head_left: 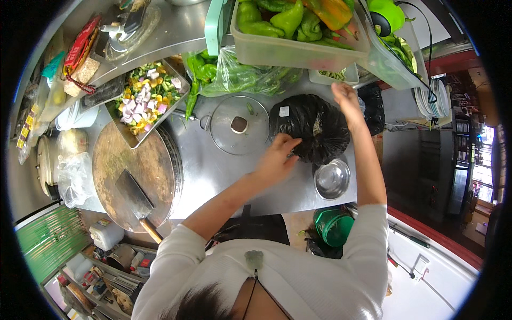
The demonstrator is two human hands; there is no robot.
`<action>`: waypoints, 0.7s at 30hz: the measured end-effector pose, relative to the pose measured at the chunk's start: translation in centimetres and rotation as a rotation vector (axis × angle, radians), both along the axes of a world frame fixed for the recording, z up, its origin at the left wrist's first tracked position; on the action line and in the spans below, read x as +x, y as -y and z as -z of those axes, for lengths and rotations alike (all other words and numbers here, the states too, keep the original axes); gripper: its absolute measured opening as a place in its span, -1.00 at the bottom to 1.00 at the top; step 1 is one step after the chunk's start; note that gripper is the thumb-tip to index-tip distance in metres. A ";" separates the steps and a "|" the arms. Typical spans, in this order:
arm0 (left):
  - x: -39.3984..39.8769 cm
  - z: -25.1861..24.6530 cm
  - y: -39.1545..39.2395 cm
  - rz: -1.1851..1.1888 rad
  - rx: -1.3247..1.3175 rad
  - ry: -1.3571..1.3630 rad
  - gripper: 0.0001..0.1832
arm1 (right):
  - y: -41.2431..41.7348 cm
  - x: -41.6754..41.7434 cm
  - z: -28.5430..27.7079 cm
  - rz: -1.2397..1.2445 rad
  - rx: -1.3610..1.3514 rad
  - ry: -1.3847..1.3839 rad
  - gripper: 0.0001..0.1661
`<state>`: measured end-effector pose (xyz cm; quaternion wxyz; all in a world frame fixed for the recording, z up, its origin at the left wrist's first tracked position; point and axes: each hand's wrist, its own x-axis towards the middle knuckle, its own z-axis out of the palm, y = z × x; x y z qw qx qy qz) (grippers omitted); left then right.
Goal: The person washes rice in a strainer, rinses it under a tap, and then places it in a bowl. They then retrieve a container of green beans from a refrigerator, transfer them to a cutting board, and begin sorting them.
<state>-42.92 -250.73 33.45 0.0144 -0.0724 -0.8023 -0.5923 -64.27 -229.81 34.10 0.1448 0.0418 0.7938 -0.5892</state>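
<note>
A black plastic bag (pixel 308 124), full and gathered at its top, rests on the steel counter in front of me. By its lower left edge is my left hand (pixel 280 158), thumb and forefinger apart; I see nothing held in it. My right hand (pixel 347 101) is at the bag's upper right, just below a small white container (pixel 354 77) with green shreds. Its fingers are bunched and blurred, so whether it holds anything is unclear. A round glass lid (pixel 224 138) with a knob lies left of the bag. Near its lower right sits a metal bowl (pixel 332 180).
A cleaver (pixel 134 192) lies on a round wooden chopping block (pixel 108 160) at left. Behind it tilts a metal tray (pixel 138 141) of chopped vegetables. A plastic bin (pixel 296 51) of peppers overhangs the counter's back. Below the front edge stands a green bucket (pixel 336 228).
</note>
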 end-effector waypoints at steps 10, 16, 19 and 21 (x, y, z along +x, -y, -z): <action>14.8 -4.3 10.0 -0.407 -0.019 0.155 -0.60 | 1.5 12.5 -4.4 -0.695 1.057 -0.692 -0.56; 25.6 -4.7 13.8 -0.764 -0.102 0.264 -0.69 | 1.5 9.6 -6.2 -0.839 1.012 -0.844 -0.74; 32.0 -3.0 14.8 -0.963 -0.097 0.325 -0.76 | 2.8 10.0 -8.6 -0.864 0.985 -0.821 -0.73; 36.3 -0.9 14.9 -1.089 -0.034 0.389 -0.79 | 3.8 10.5 -10.2 -0.842 1.030 -0.749 -0.72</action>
